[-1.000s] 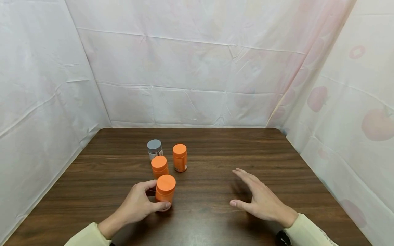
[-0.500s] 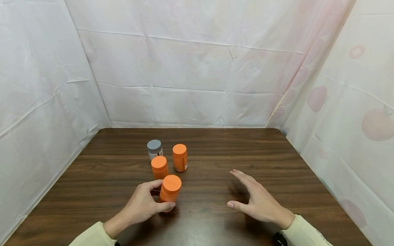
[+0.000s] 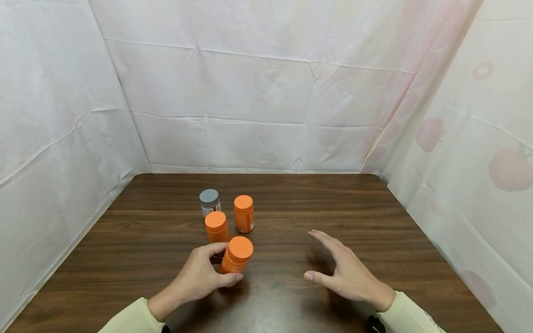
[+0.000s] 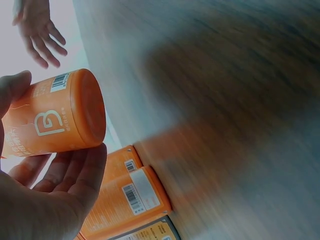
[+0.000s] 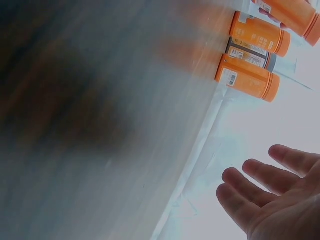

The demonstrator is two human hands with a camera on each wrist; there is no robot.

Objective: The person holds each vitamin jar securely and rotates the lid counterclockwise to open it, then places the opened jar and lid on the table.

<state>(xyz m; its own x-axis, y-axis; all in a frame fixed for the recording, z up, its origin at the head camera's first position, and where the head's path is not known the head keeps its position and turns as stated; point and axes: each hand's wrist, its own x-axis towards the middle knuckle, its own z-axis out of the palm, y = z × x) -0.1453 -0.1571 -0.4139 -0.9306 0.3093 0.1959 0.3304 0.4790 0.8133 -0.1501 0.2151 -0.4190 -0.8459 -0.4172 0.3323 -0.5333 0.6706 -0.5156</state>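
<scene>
My left hand (image 3: pixel 201 276) grips an orange screw-cap bottle (image 3: pixel 236 255) between thumb and fingers, tilted with its cap to the right. In the left wrist view the held bottle (image 4: pixel 57 112) shows its bare base, raised off the table, with a pale logo on its side. Just behind it stands a second orange bottle (image 3: pixel 216 227), partly hidden by hand and bottle. A third orange bottle (image 3: pixel 244 214) is upright farther back. Beside that is a grey-capped bottle (image 3: pixel 210 200), its lower part hidden. My right hand (image 3: pixel 354 273) hovers over the table's right side, fingers spread, holding nothing.
The dark wood-grain table (image 3: pixel 291 203) has rounded far corners. A pale sheet (image 3: pixel 258 92) hangs behind it, and more sheeting (image 3: pixel 470 194) with faded fruit prints runs along the right. The left side is curtained by another pale sheet (image 3: pixel 62 115).
My left hand has lifted the front orange bottle slightly, carrying it rightward and tilting it. My right hand has drifted a little to the left. The other bottles stay put.
</scene>
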